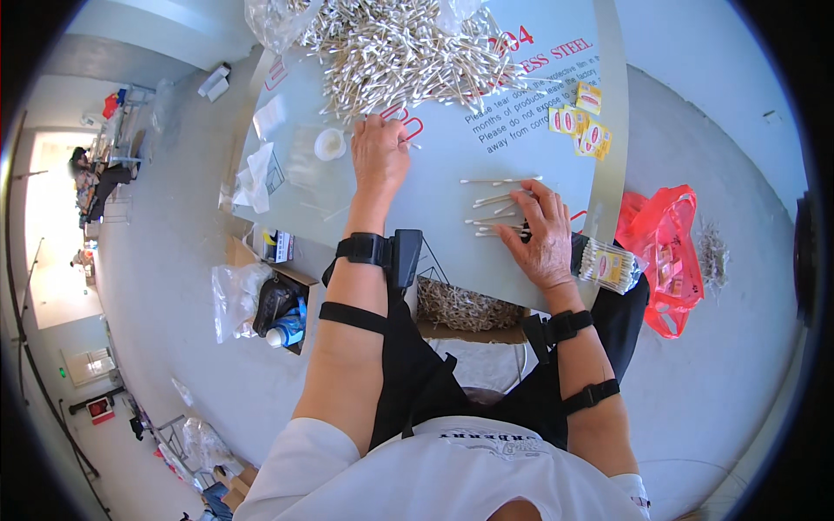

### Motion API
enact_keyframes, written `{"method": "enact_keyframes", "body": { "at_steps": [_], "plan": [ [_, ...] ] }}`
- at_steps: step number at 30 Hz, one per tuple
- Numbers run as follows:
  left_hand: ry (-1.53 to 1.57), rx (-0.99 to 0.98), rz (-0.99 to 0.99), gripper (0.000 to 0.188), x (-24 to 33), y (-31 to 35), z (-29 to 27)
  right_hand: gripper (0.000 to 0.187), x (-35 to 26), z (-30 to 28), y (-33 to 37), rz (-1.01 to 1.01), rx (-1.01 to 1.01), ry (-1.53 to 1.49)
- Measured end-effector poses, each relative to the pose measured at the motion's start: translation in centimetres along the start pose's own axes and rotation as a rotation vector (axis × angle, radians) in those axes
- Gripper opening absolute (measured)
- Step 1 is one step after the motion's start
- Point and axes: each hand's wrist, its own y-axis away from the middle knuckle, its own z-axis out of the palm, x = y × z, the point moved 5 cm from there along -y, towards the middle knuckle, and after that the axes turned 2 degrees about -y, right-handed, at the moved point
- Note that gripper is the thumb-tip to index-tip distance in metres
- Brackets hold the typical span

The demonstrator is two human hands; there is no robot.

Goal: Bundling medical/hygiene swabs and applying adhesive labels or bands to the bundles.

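Note:
A large heap of loose cotton swabs (408, 65) covers the far part of the steel-topped table (443, 165). At its near edge my left hand (380, 152) has its fingers curled down, and a swab's white tip pokes out beside them. My fingertips there are partly hidden. My right hand (543, 239) rests on the table at the right, thumb and fingers apart, over several cotton swabs (489, 204) lying roughly side by side. The swabs' ends under that palm are hidden. Beside my right wrist lies a clear pack of cotton swabs (608, 265).
Yellow-and-white printed cards (582, 126) lie near the table's right edge. A small round white tub (330, 144) and crumpled tissue (258, 178) are at the left. Below stand a box of swabs (469, 306) and a cardboard box with a bottle (287, 330); a red plastic bag (665, 260) hangs at right.

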Motion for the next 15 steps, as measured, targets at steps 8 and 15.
{"method": "enact_keyframes", "body": {
  "at_steps": [8,15],
  "plan": [
    [0.081,-0.074,0.089,0.018,3.4,0.4,1.5,0.051,0.0,0.2,0.0,0.014,-0.017,-0.008],
    [-0.021,0.05,-0.264,0.019,1.9,1.4,0.6,0.051,0.1,-0.1,0.0,0.015,-0.008,0.0]
  ]
}}
